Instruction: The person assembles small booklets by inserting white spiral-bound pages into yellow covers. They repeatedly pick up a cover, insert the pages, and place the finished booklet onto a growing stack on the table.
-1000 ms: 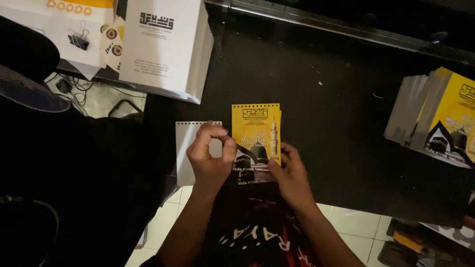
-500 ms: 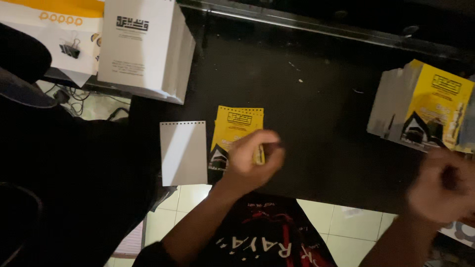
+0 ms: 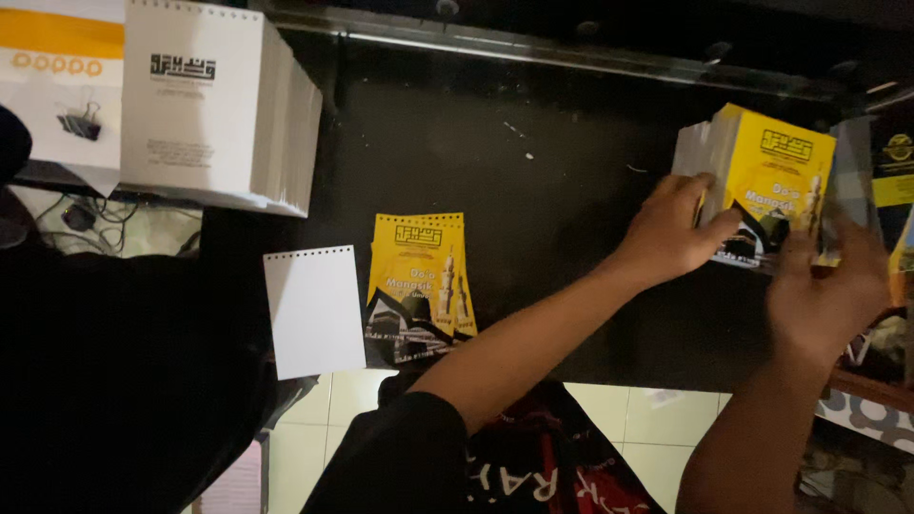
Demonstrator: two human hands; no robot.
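— What are the hands doing right now?

— Both are reaching to the far right of the dark surface [image 3: 571, 238]. The left hand [image 3: 666, 233] is gripping the near edge of a thick stack of yellow booklets [image 3: 776, 176], thumb on the top cover and fingers curling round the side, as if steadying or parting the pile. The right hand [image 3: 828, 286] is pressing against the stack's right side; it is blurred, so I cannot tell whether it is closing on anything or just bracing.

— Why is the stack leaning like that?

— It is tilting towards the person, probably because both hands are drawing on it; the white page edges are showing on its left side.

— And what is lying in the middle?

— A single yellow cover [image 3: 419, 286] is lying flat near the surface's front edge, glossy, with a row of punched holes along its top. Just beside it on the left, a plain white sheet [image 3: 314, 309] with the same punched top is lying, overhanging the edge slightly. They are sitting side by side, holes aligned the same way, which looks like sorting for binding.

— Anything else?

— A tall block of white punched sheets [image 3: 209, 105] is standing at the upper left, matte paper, squared up neatly.
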